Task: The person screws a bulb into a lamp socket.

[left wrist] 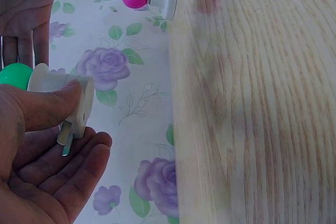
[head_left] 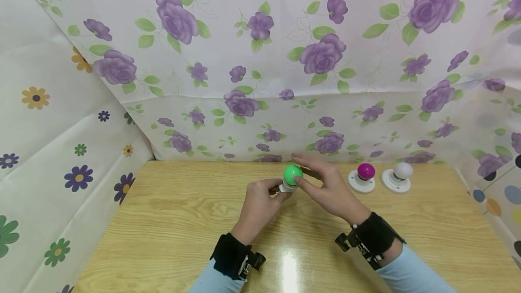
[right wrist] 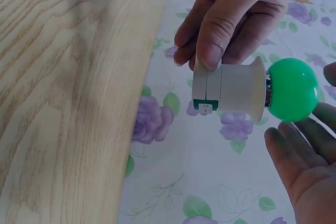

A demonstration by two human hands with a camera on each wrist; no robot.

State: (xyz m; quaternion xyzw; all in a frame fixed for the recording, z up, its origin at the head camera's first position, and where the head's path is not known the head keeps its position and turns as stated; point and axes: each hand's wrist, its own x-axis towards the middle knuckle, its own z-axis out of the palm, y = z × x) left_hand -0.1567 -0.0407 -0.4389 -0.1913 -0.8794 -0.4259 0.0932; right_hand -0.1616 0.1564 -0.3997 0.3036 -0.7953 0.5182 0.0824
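Note:
My left hand holds a white plug-in bulb socket between thumb and fingers, above the table. Two flat metal prongs stick out of its base in the left wrist view, and a small rocker switch shows on its side in the right wrist view. A round green bulb sits in the socket's mouth, with a thin ring of metal thread visible between them. Around the bulb my right hand is spread, fingers extended and thumb beside it; whether the thumb touches the bulb I cannot tell.
Toward the back right of the wooden table stand two round white lamp bases, one with a magenta bulb, the other with a white bulb. Flowered sheeting rises behind the table's back edge.

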